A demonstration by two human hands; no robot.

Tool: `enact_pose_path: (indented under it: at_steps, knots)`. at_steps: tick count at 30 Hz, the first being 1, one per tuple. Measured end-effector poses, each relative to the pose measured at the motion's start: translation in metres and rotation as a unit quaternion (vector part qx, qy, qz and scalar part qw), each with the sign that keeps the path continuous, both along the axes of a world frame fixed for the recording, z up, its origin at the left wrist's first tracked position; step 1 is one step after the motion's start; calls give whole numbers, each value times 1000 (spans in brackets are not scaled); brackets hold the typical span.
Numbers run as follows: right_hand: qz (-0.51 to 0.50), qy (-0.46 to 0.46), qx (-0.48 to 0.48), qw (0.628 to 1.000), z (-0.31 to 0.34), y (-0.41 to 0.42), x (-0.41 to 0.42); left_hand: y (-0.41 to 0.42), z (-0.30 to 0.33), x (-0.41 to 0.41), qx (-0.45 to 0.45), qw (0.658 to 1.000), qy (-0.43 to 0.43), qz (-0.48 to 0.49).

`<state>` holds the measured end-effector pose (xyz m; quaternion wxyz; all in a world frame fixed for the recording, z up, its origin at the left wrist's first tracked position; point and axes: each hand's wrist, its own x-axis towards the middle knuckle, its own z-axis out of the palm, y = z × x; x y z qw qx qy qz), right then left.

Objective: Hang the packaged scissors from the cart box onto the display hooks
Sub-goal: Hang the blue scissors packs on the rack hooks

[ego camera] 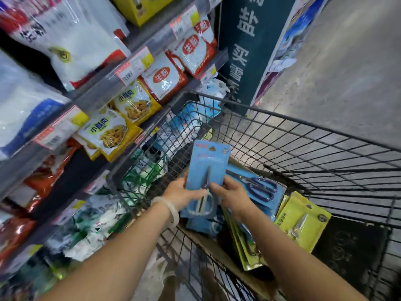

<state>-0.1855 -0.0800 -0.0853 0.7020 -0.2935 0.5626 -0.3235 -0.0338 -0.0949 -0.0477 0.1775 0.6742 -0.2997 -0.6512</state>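
A blue carded pack of scissors (207, 164) is held upright over the cart, its hang hole at the top. My left hand (183, 193) grips its left edge and my right hand (231, 193) grips its right edge near the blades. Below them, a cardboard box (213, 246) in the cart holds more blue scissor packs (260, 187) and yellow-green packs (303, 222). No display hooks show in this view.
The wire shopping cart (303, 135) fills the lower right. Shelves (121, 83) of bagged food with price tags run along the left, close to the cart's side. A dark blue sign panel (249, 44) stands beyond the cart. Grey floor lies to the right.
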Motion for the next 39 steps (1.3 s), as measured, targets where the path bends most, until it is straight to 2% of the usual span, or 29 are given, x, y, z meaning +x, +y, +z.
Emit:
enact_pose_path:
  at_steps: [2,4,6,7,9,10,11,14,19,21,25,27,29,31,33,35,39]
  knots:
    - [16,-2,-4,1000,2,-9,6,8,0,3,-19,998,-52,-31]
    - [26,15,19,999,-2,-9,10,11,-5,11,-37,995,-87,2]
    - [48,83,35,995,-16,-1,9,11,-9,22,-37,991,-127,24]
    - [102,160,30,981,-26,3,6,10,-13,30,-29,990,-138,29]
    - [282,320,-3,905,-45,13,3,10,-19,42,-15,988,-151,29]
    - [348,368,-19,862,-53,16,3,11,-21,46,-15,987,-156,26]
    - [384,390,-38,836,-58,18,5,12,-23,49,-15,987,-161,19]
    - [425,409,-92,802,-77,21,18,15,-31,53,-15,986,-164,16]
    - [411,491,-152,753,-99,31,27,11,-35,52,-31,989,-136,57]
    - [391,473,-162,773,-98,31,27,10,-33,52,-32,988,-135,73]
    - [291,368,-105,877,-79,22,25,13,-26,53,-39,985,-137,93]
    - [219,283,-66,931,-65,14,18,13,-18,53,-49,984,-138,105]
    - [113,150,-22,982,-50,6,8,11,-8,54,-60,981,-138,122]
    - [19,46,-2,999,-30,-2,-2,9,3,53,-72,979,-131,140]
    - [-27,-11,10,1000,-8,-12,-10,7,15,52,-80,978,-127,142]
    - [-42,-4,7,999,15,-23,-16,10,29,50,-74,984,-108,120]
    - [-61,15,-5,998,53,-40,-17,22,52,50,6,999,26,46]
